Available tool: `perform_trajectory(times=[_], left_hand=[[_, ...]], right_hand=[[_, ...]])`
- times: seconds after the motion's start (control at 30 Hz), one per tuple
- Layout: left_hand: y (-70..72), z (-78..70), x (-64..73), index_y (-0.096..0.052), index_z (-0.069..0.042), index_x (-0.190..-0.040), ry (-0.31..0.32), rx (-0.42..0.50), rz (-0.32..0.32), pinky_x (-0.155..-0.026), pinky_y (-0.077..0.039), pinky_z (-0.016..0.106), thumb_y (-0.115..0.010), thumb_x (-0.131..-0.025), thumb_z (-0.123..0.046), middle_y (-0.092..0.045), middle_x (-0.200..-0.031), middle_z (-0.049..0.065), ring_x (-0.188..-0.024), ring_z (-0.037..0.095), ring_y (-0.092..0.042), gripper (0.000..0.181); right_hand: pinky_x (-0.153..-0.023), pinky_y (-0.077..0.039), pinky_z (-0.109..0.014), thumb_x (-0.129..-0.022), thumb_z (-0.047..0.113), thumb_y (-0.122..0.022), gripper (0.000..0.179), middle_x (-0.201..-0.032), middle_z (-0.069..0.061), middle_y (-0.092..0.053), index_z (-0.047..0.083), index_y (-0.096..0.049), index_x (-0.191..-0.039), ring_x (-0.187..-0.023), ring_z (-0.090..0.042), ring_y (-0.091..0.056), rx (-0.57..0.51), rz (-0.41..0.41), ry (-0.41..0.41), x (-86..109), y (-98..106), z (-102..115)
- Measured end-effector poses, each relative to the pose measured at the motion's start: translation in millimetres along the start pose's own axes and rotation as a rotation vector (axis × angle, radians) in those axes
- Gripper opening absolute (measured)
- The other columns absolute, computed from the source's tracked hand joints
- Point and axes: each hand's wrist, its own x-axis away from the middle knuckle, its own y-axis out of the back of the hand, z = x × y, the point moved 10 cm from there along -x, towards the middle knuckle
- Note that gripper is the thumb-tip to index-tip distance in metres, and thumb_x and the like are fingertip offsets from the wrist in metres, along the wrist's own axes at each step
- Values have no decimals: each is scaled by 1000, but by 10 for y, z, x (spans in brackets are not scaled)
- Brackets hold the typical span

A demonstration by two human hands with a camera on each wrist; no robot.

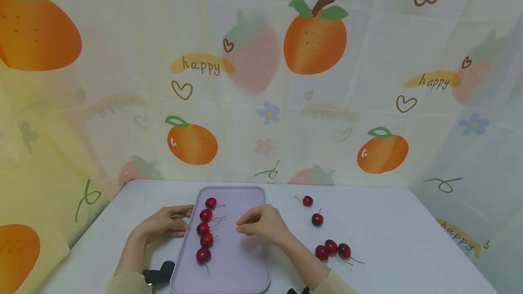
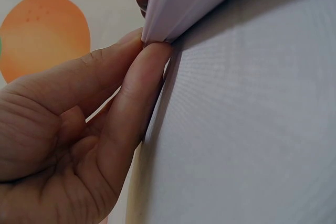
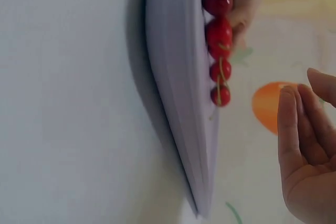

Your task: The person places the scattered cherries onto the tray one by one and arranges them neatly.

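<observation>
A lilac tray (image 1: 234,267) bears several red cherries (image 1: 203,255) in a column along its left side, stems mostly pointing right. At the tray's left edge, my left hand (image 1: 165,222) touches the rim with thumb and fingertips; the left wrist view shows this hand (image 2: 100,124) close against the tray wall (image 2: 181,6). Over the tray's right half hovers my right hand (image 1: 264,223), apart from the cherries. In the right wrist view this hand (image 3: 310,156) has thumb and fingers separated, nothing visible between them.
Right of the tray, two single cherries (image 1: 307,201) lie towards the back of the white table (image 1: 388,230), with a group of three cherries (image 1: 331,247) nearer. A fruit-print curtain (image 1: 261,158) hangs behind. Black wrist gear (image 1: 160,274) sits by the left forearm.
</observation>
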Motion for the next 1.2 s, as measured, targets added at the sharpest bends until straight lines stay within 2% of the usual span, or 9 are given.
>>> perform_trajectory(times=[0.2,0.47,0.53,0.7,0.93,1.2], left_hand=[[-2,-3,2,-35,5,-149,-3,1,6,-81,-63,29,-70,-88,-10,-47,-136,29,-92,13,-67,72],[-1,-9,1,-35,4,-149,0,6,0,-81,-63,30,-70,-88,-8,-48,-136,29,-92,13,-67,71],[-3,-16,4,-34,5,-149,-7,5,6,-81,-63,29,-69,-88,-8,-47,-136,30,-91,13,-67,71],[-7,-23,17,-33,7,-149,-25,8,23,-80,-63,28,-67,-89,-5,-45,-136,32,-91,12,-66,71],[11,-12,2,-33,6,-149,-6,-7,11,-81,-63,28,-69,-88,-8,-48,-134,27,-90,11,-66,72],[4,-9,12,-35,5,-149,-4,-2,-4,-80,-63,28,-70,-87,-7,-47,-135,29,-90,12,-66,72]], right_hand=[[-72,-59,-25,-82,23,-78,19,-90,-6,-77,9,-78,-95,-76,-9,-70,1,-36,-22,72,451,-60],[-82,-58,-27,-85,25,-76,31,-101,-10,-77,2,-74,-106,-88,-19,-72,39,-151,-67,230,1250,-197],[-82,-58,-29,-86,25,-75,30,-102,-9,-76,3,-74,-106,-91,-24,-72,57,-187,-84,276,1434,-253],[-85,-57,-30,-87,28,-74,28,-105,-7,-75,8,-74,-107,-96,-25,-71,113,-247,-129,378,1804,-435],[-90,-55,-28,-89,29,-72,31,-111,-10,-74,8,-73,-111,-96,-13,-69,178,-253,-139,459,2094,-629],[-94,-56,-33,-92,25,-69,37,-117,-19,-72,0,-68,-118,-99,-15,-67,215,-181,-132,445,2156,-802]])
